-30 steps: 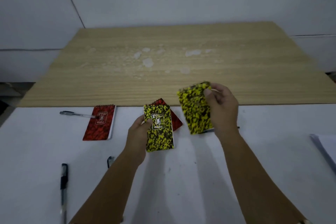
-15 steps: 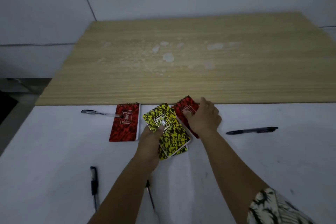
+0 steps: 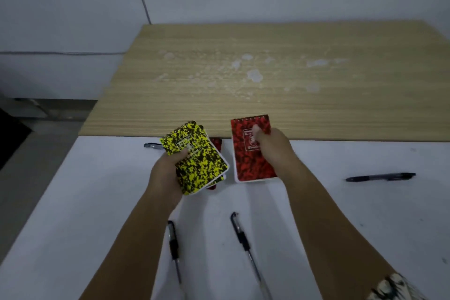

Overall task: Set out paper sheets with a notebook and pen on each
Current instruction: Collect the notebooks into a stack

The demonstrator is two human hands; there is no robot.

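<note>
My left hand (image 3: 168, 170) grips a small stack of yellow-and-black spiral notebooks (image 3: 197, 158), held above the white surface (image 3: 73, 202). A red notebook (image 3: 216, 143) lies on the white surface and shows only partly behind the stack. My right hand (image 3: 272, 146) holds another red notebook (image 3: 250, 153) upright, thumb on its cover, just right of the stack. Pens lie on the white surface: one black pen (image 3: 381, 176) at the right, two pens (image 3: 174, 248) (image 3: 243, 243) near my forearms, and one pen (image 3: 153, 145) peeking out behind the yellow stack.
A wooden tabletop (image 3: 267, 75) with pale stains fills the area beyond the white surface. Grey walls stand behind it. A dark floor gap lies at the far left.
My right hand has lifted a red notebook off the white surface and raised it to the right of the stack. The yellow notebooks stay in my left hand. The view has shifted.
</note>
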